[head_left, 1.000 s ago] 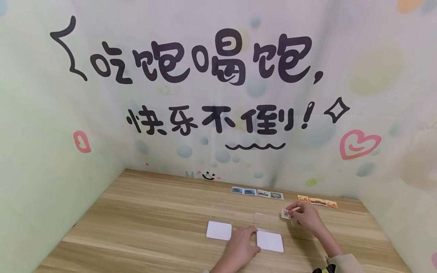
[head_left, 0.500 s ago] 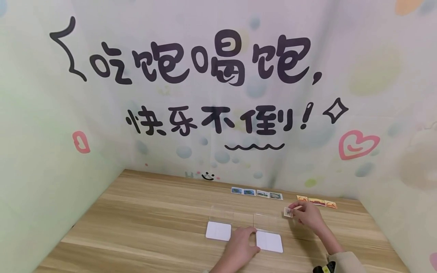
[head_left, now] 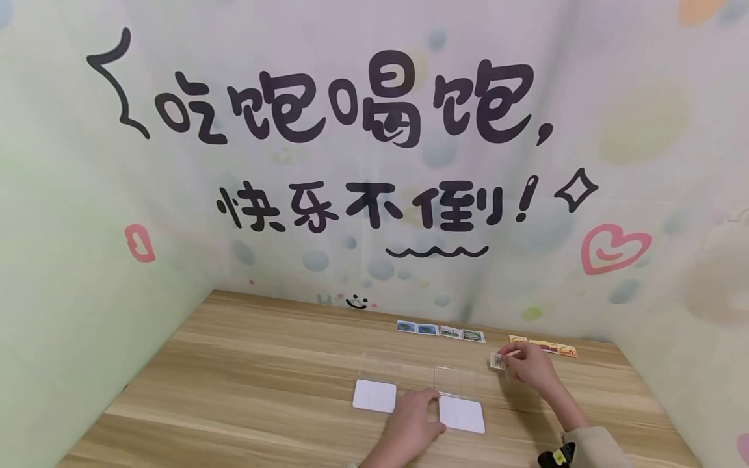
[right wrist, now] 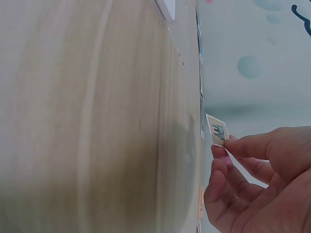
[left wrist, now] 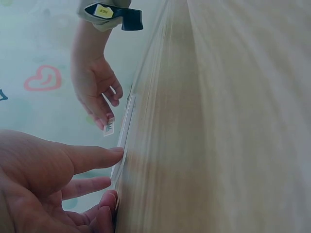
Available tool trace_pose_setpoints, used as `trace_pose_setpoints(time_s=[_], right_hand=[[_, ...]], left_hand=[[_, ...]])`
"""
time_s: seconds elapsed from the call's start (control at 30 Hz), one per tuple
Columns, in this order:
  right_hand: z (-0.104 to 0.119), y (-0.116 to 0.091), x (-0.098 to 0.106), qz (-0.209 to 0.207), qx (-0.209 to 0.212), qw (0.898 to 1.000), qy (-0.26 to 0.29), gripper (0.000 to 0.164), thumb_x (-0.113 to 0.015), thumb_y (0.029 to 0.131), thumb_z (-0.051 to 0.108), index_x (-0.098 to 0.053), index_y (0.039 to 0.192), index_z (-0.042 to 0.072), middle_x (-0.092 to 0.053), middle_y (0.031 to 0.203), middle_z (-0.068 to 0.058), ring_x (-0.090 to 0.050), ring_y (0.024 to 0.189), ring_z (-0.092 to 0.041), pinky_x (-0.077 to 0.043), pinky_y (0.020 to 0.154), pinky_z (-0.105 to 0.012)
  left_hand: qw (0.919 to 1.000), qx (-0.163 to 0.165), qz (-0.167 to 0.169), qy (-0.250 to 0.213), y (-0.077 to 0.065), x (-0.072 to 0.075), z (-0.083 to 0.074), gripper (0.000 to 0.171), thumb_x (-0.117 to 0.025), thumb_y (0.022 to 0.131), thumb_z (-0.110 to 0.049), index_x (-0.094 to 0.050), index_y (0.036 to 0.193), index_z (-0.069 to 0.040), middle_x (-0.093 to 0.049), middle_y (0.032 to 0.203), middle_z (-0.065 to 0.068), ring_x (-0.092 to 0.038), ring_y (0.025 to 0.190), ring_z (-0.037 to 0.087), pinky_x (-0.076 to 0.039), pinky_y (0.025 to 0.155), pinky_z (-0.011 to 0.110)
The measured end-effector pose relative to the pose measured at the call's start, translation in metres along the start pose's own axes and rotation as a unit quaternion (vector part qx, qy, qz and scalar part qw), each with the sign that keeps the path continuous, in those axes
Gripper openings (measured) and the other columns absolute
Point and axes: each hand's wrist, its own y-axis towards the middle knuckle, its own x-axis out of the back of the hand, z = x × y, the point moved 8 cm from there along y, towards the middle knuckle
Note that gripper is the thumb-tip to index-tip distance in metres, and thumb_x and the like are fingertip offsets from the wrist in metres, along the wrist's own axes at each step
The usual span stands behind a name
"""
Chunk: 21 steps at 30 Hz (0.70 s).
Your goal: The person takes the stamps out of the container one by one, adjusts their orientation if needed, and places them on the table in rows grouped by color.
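Observation:
My right hand (head_left: 531, 368) pinches a small white-bordered stamp (head_left: 497, 361) by one edge, between thumb and fingertips. In the right wrist view, the stamp (right wrist: 217, 130) has a dark and greenish picture on a beige ground and is raised off the table. My left hand (head_left: 411, 419) rests at the left edge of an open clear case with a white card (head_left: 461, 415) in its near half. Its thumb and forefinger reach out to that edge, fairly straight, in the left wrist view. A second open clear case with a white card (head_left: 374, 396) lies just to the left.
Along the back of the wooden table (head_left: 234, 390) lie several blue and green stamps (head_left: 428, 329) in a row. Orange and yellow stamps (head_left: 566, 350) lie behind my right hand, partly covered by it. A printed fabric wall (head_left: 328, 273) rises at the table's back edge.
My right hand has moved slightly to the right and back with the stamp. The left hand stays at the case's edge.

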Motion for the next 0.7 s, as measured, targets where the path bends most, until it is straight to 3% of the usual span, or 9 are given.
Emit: trace_pose_setpoints(time_s=[0.7], right_hand=[[-0.0100,0.0072,0.0019,-0.006,-0.007,1.000,-0.012,0.013,-0.062,0.100,0.003,-0.068,0.105,-0.008,-0.064,0.078,-0.008,-0.055,0.063,-0.019,-0.044,0.055,-0.028]], left_hand=[[1.0000,-0.006,0.001,-0.003,-0.0004,0.0005,-0.0004,0.042,-0.089,0.080,-0.007,-0.073,0.119,0.001,-0.071,0.111,0.019,-0.066,0.109,0.041,-0.058,0.089,0.052]])
